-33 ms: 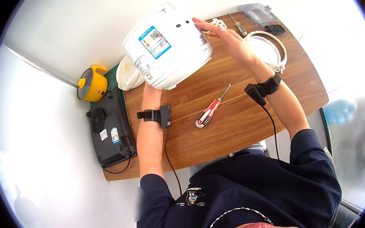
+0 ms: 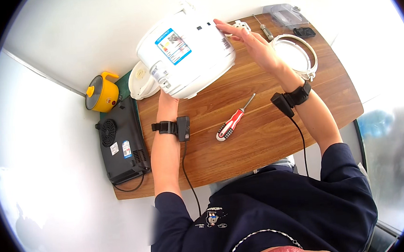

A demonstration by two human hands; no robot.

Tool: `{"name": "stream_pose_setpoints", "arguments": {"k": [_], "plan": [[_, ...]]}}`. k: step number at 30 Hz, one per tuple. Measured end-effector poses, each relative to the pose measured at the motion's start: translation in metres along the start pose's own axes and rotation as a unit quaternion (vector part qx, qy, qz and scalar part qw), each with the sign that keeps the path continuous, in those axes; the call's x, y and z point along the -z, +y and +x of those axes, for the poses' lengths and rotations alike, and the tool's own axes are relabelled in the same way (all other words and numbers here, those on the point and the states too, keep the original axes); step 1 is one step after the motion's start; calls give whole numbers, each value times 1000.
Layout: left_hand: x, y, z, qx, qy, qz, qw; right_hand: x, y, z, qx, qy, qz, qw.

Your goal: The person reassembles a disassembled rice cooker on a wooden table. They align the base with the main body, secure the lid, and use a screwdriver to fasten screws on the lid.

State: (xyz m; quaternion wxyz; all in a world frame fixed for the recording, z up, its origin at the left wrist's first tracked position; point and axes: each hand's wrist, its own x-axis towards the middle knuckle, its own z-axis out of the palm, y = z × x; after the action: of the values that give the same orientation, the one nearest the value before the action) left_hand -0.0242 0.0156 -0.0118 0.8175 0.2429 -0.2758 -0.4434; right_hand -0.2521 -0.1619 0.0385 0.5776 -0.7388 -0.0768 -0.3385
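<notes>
A white rice cooker body (image 2: 201, 46) is tilted above the far part of the table, a blue-edged label on its side. My left hand (image 2: 168, 96) reaches under its near left edge and holds it up; the fingers are hidden behind the cooker. On the cooker's right side lie the fingertips of my right hand (image 2: 252, 45), the fingers stretched out. A red and white screwdriver (image 2: 230, 125) lies on the wood in front, apart from both hands.
On the wooden table (image 2: 190, 164), a black appliance (image 2: 123, 145) and a yellow pot (image 2: 104, 95) stand left. Behind the cooker sits a round white part (image 2: 140, 83). To the right are a white ring (image 2: 313, 55), a second screwdriver (image 2: 265, 30), a clear plastic piece (image 2: 285, 15) and a black part (image 2: 304, 32).
The rice cooker has turned very slightly, its label shifting a little to the right. Both arms stay almost where they were.
</notes>
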Motion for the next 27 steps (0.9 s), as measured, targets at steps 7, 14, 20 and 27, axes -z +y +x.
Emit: {"name": "stream_pose_setpoints", "arguments": {"k": [7, 14, 20, 27], "plan": [[-36, 6, 11, 55, 124, 111, 984, 5, 25, -6, -117, 74, -73, 988], [-20, -3, 21, 86, 35, 214, 972, 26, 66, -19, -138, 145, -5, 980], [-19, -6, 16, 152, -10, 236, 960, 46, 87, -21, -174, 178, 130, 960], [-9, -7, 13, 117, -7, 236, 965, 43, 90, -18, -192, 202, 160, 947]]}}
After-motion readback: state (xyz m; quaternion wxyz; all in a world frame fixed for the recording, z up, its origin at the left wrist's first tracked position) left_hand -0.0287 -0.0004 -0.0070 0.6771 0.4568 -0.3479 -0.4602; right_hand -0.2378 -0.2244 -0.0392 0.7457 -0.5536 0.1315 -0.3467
